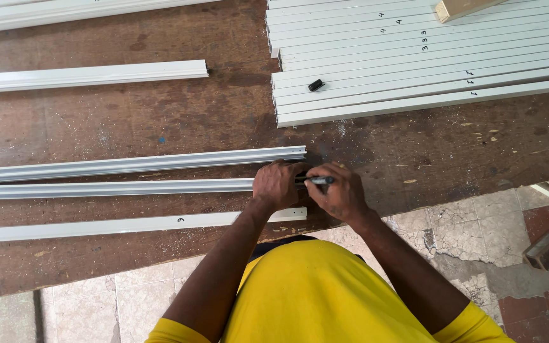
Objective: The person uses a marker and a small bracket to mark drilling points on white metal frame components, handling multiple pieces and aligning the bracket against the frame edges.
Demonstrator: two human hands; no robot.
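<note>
Three long white aluminium profiles lie side by side on a brown wooden workbench (179, 121). My left hand (277, 185) presses down on the right end of the middle profile (115, 188). My right hand (340, 190) holds a dark marker pen (318, 181) with its tip at that same end, close against my left hand. The far profile (141, 163) and the near profile (115, 224) lie just above and below my hands; the near one carries a small handwritten mark.
A stack of several white profiles (427, 63) covers the bench's far right, with a black pen cap (316, 84) on it and a wooden block (462, 7) at the top. Another white profile (90, 75) lies at far left. Tiled floor (471, 235) shows below the bench edge.
</note>
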